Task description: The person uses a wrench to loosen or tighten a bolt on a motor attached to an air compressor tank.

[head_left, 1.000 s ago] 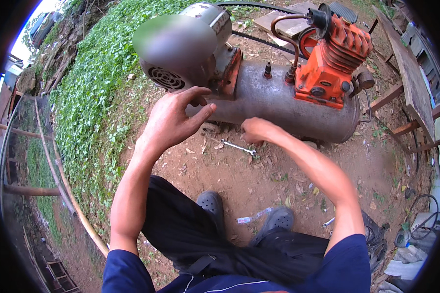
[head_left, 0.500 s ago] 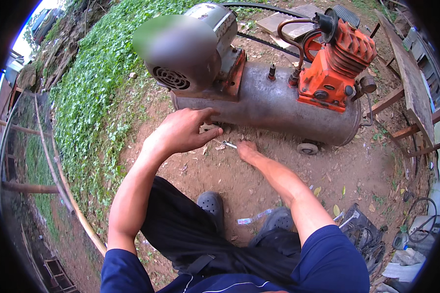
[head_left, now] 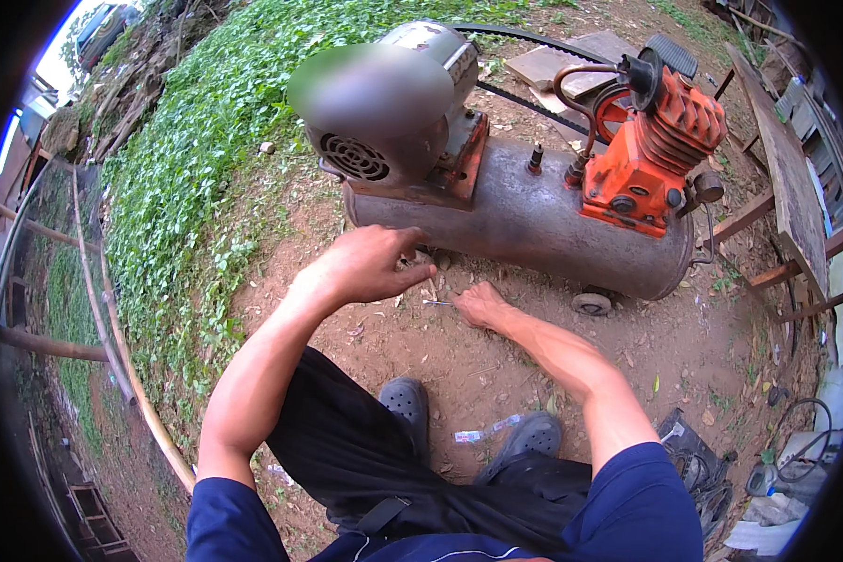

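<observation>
An air compressor lies in front of me, its long grey-brown tank resting low over bare soil. My left hand is at the lower near edge of the tank's left part, thumb and fingers apart, with nothing visible between them. Whether its fingertips touch the metal I cannot tell. To its right, my right hand is closed low over the soil. A slim metal wrench sticks out of it, pointing left toward my left thumb.
On the tank sit a grey electric motor and an orange pump head, joined by a black belt. A small wheel stands under the tank. A wooden plank rises at the right. Dark cables and parts lie lower right.
The compressor sits slightly lower and further right in view. My right hand has drawn back a little from the tank with the wrench, which shows at a flatter angle. The left hand keeps its pose.
</observation>
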Motion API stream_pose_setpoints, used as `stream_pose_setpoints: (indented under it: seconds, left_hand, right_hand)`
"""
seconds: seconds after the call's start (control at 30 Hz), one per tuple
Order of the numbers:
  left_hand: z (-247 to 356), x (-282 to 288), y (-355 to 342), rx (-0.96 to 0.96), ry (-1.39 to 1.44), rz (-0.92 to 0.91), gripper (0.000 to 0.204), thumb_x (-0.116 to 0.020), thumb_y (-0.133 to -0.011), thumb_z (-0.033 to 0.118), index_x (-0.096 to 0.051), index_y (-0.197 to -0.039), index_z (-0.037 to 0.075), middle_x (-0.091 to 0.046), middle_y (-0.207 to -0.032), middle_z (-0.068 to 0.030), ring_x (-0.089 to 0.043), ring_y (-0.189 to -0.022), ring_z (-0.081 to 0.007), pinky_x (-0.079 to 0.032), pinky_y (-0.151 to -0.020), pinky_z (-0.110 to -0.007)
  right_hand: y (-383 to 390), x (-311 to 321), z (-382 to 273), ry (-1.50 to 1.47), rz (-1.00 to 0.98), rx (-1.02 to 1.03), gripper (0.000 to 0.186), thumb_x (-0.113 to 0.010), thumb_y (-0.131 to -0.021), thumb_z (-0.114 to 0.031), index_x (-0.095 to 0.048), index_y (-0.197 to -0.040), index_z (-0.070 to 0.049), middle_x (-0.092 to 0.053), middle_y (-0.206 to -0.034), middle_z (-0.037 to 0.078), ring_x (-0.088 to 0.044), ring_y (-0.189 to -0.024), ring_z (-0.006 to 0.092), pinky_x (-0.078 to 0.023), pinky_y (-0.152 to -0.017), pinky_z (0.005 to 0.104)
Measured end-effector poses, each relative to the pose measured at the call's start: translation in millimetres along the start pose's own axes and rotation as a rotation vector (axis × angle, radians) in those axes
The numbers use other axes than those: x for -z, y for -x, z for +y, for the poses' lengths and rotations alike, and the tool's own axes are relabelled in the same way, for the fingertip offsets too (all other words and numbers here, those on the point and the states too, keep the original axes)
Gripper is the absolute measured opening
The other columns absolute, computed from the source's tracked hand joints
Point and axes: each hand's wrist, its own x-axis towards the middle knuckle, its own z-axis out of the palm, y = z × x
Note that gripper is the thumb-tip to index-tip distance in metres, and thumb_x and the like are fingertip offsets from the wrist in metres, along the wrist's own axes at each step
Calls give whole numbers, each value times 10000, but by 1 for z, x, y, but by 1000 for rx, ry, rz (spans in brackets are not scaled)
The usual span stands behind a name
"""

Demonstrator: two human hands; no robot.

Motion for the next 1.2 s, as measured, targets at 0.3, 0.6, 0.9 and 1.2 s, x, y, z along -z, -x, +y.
stream_pose_setpoints:
  seconds: [0.3, 0.6, 0.9, 1.2]
  left_hand:
    - [2, -61, -20, 72, -217, -146, 471, -515, -936, 451, -631, -1151, 49, -691, -960, -223, -659, -941, -400, -513, -853, -504]
    - [32, -32, -6, 69, 239, 159, 393, -463, -997, 356, -601, -994, -12, -651, -806, -255, -622, -825, -465, -482, -741, -530]
    - [65, -18, -9, 53, 740, 377, 396, -493, -984, 336, -579, -1060, -43, -653, -867, -290, -655, -864, -435, -486, -747, -499]
    - [55, -38, 0, 63, 883, 233, 355, -605, -971, 332, -617, -1024, -19, -649, -765, -51, -587, -675, -97, -485, -597, -291]
  right_hand:
    - [38, 141, -14, -6, 473, 292, 181, -636, -811, -277, -622, -841, -99, -663, -648, 86, -680, -584, 278, -524, -501, 424]
    - [82, 252, 0, -43, 878, 122, 156, -676, -795, -174, -624, -923, -101, -646, -641, 46, -671, -565, 255, -522, -483, 374]
    - [82, 295, -24, -1604, 794, -117, 276, -611, -925, -59, -496, -1170, -3, -682, -1045, 150, -632, -870, 139, -534, -744, 278]
    - [83, 281, -47, -2014, 623, -250, 316, -547, -976, -136, -527, -1252, 16, -683, -1054, 160, -666, -901, 204, -567, -785, 319]
